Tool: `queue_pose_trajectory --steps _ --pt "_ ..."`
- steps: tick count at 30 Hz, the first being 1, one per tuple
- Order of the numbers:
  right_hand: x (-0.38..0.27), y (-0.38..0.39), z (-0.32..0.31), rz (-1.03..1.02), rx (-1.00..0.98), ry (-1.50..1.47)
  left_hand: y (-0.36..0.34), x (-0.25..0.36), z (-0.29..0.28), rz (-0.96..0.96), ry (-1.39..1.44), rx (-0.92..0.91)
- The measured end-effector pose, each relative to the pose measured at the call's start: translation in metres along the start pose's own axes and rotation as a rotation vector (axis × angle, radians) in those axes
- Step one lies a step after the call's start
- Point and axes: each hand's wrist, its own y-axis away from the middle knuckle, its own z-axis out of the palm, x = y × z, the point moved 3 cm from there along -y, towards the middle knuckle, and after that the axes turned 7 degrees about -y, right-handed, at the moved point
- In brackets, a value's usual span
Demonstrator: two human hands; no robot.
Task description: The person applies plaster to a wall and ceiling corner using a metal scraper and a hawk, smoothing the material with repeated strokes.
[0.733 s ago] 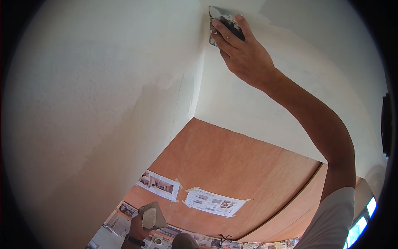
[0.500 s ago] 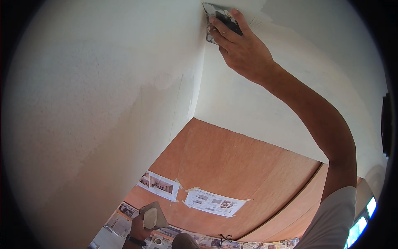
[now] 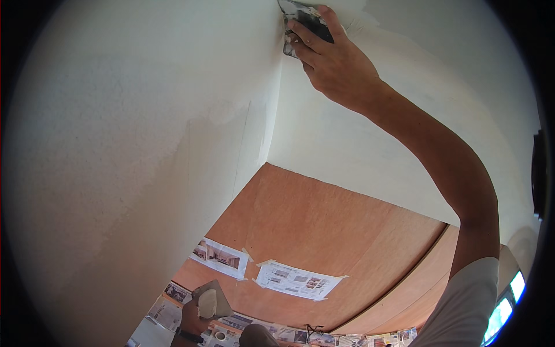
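My right hand (image 3: 344, 72) reaches high up, its fingers wrapped over a wide putty scraper (image 3: 315, 26) with a dark middle and whitish smears. The scraper lies against the surface where two pale walls (image 3: 324, 136) meet in a corner. Low down, my left hand (image 3: 193, 321) grips a grey flat plate, a second scraper or small hawk (image 3: 224, 309), and its handle is hidden. On that plate sits a lump of off-white putty (image 3: 207, 304). The left wrist wears a dark band (image 3: 189, 335).
A damp-looking darker patch (image 3: 167, 191) covers part of the left wall. Below, a reddish-brown wooden board (image 3: 300, 225) carries two taped paper sheets (image 3: 300, 280). Newspaper (image 3: 289, 334) spreads along the lower edge, with a small round cup-like shape (image 3: 219, 335). Bright panes (image 3: 500, 318) show at lower right.
The whole view has shifted slightly. The scraper in my right hand appears a little higher and farther left, still by the corner. My left hand holds the putty plate nearly unmoved.
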Motion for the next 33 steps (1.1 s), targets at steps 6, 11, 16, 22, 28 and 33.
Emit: queue_pose_trajectory --steps 6,11,16,22,28,33 --pt "-0.003 -0.003 -0.007 -0.006 -0.089 0.035 -0.003 0.003 0.000 0.090 -0.036 0.017" --pt "-0.011 -0.005 -0.010 0.098 -0.021 0.143 -0.009 -0.009 0.012 0.016 0.107 0.034" --pt "-0.015 0.003 -0.003 0.094 -0.045 0.069 -0.005 0.016 0.002 0.111 -0.050 0.013" --pt "-0.023 0.034 0.028 0.279 0.055 0.127 -0.004 0.016 0.000 0.094 -0.090 0.021" --pt "-0.016 0.078 0.043 0.290 0.022 0.100 -0.011 -0.003 0.009 0.044 -0.012 -0.029" --pt "-0.017 0.111 0.051 0.340 0.109 0.081 -0.007 0.017 0.014 -0.065 0.322 -0.086"
